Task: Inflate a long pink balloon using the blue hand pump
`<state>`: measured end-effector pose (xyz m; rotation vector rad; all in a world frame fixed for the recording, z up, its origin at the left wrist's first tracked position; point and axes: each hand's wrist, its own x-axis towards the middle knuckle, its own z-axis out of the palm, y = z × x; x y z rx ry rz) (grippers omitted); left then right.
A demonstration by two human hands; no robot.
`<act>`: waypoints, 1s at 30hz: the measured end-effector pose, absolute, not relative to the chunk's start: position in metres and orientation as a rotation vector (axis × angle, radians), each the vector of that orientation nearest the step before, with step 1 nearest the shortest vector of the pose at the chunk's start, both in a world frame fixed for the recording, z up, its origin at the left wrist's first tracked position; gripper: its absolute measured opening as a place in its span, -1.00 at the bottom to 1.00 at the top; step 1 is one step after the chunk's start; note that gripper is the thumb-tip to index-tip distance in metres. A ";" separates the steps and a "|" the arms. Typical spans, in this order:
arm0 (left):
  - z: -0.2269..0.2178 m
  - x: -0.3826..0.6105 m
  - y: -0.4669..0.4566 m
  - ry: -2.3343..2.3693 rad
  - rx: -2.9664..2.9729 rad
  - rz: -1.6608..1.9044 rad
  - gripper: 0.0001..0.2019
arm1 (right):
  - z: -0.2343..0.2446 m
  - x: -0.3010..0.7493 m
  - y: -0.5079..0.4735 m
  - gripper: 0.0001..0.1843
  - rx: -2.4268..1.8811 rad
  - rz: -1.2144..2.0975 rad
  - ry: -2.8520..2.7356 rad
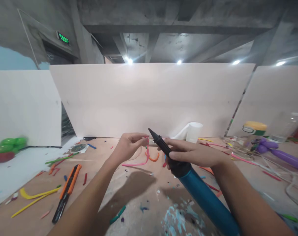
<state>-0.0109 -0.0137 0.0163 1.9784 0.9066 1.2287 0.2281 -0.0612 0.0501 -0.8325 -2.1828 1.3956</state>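
My right hand (193,153) grips a blue balloon pump (208,200) just below its black nozzle (160,141), which points up and to the left. My left hand (129,146) pinches the open end of a long uninflated pink balloon (139,163) close to the nozzle tip. The rest of that balloon hangs down and curls over the table. Both hands hover above the brown tabletop (139,193).
Loose uninflated balloons and scraps litter the table. An orange-and-black utility knife (66,191) lies at the left, a white paper roll (192,131) at the back, a lidded jar (252,132) and a purple inflated balloon (281,154) at the right. White partition boards (151,98) stand behind.
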 end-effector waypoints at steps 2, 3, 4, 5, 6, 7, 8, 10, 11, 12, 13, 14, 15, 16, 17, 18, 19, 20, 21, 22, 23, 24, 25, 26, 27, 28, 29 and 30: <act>0.015 -0.008 -0.014 0.847 1.837 1.204 -0.75 | 0.051 0.226 -0.063 -0.45 -0.838 1.346 -2.168; 0.015 -0.007 -0.014 0.818 1.753 1.192 -0.74 | 0.052 0.225 -0.064 -0.43 -0.840 1.316 -2.127; 0.014 -0.005 -0.013 0.785 1.655 1.188 -0.74 | 0.052 0.223 -0.064 -0.39 -0.837 1.284 -2.067; 0.014 -0.003 -0.013 0.750 1.546 1.193 -0.73 | 0.053 0.222 -0.065 -0.35 -0.819 1.262 -1.997; 0.013 -0.002 -0.013 0.713 1.436 1.200 -0.73 | 0.053 0.220 -0.065 -0.31 -0.785 1.256 -1.920; 0.013 0.000 -0.014 0.682 1.343 1.204 -0.73 | 0.054 0.219 -0.065 -0.30 -0.739 1.268 -1.838; 0.012 0.001 -0.014 0.662 1.285 1.200 -0.72 | 0.054 0.218 -0.064 -0.33 -0.692 1.280 -1.747; 0.012 0.003 -0.016 0.669 1.284 1.180 -0.69 | 0.055 0.218 -0.063 -0.44 -0.630 1.287 -1.556; 0.012 0.004 -0.017 0.695 1.327 1.172 -0.68 | 0.055 0.219 -0.062 -0.49 -0.626 1.274 -1.472; 0.013 0.005 -0.018 0.727 1.382 1.170 -0.68 | 0.055 0.220 -0.061 -0.53 -0.636 1.254 -1.414; 0.013 0.005 -0.019 0.756 1.441 1.171 -0.69 | 0.054 0.222 -0.060 -0.54 -0.646 1.237 -1.388; 0.014 0.006 -0.020 0.778 1.497 1.168 -0.72 | 0.054 0.224 -0.059 -0.52 -0.654 1.225 -1.395; 0.014 0.006 -0.020 0.786 1.544 1.160 -0.74 | 0.053 0.226 -0.059 -0.47 -0.658 1.211 -1.421; 0.014 0.006 -0.021 0.786 1.577 1.144 -0.75 | 0.052 0.228 -0.058 -0.42 -0.659 1.179 -1.448; 0.014 0.007 -0.021 0.778 1.591 1.127 -0.75 | 0.051 0.230 -0.057 -0.38 -0.658 1.134 -1.465; 0.013 0.007 -0.020 0.766 1.584 1.108 -0.75 | 0.050 0.232 -0.057 -0.36 -0.654 1.079 -1.466; 0.012 0.008 -0.020 0.748 1.557 1.092 -0.74 | 0.049 0.233 -0.055 -0.36 -0.650 1.031 -1.454; 0.011 0.009 -0.019 0.723 1.519 1.080 -0.73 | 0.049 0.233 -0.054 -0.39 -0.643 1.008 -1.430; 0.010 0.009 -0.019 0.689 1.481 1.068 -0.72 | 0.049 0.233 -0.052 -0.44 -0.635 1.024 -1.394; 0.009 0.010 -0.019 0.653 1.451 1.055 -0.72 | 0.048 0.233 -0.050 -0.51 -0.627 1.082 -1.346; 0.008 0.010 -0.018 0.618 1.434 1.044 -0.72 | 0.048 0.231 -0.047 -0.60 -0.615 1.164 -1.280; 0.007 0.011 -0.019 0.595 1.430 1.035 -0.72 | 0.048 0.230 -0.045 -0.69 -0.594 1.255 -1.204; 0.007 0.011 -0.019 0.588 1.439 1.028 -0.72 | 0.047 0.227 -0.043 -0.78 -0.563 1.342 -1.131; 0.008 0.011 -0.020 0.596 1.456 1.023 -0.72 | 0.046 0.225 -0.041 -0.84 -0.523 1.414 -1.076; 0.008 0.011 -0.021 0.616 1.480 1.025 -0.73 | 0.045 0.223 -0.040 -0.86 -0.482 1.464 -1.050; 0.009 0.012 -0.022 0.640 1.508 1.028 -0.73 | 0.043 0.220 -0.039 -0.82 -0.450 1.497 -1.057; 0.010 0.012 -0.022 0.661 1.541 1.031 -0.74 | 0.042 0.218 -0.039 -0.78 -0.439 1.516 -1.086; 0.010 0.012 -0.023 0.675 1.577 1.030 -0.75 | 0.042 0.216 -0.039 -0.74 -0.454 1.522 -1.121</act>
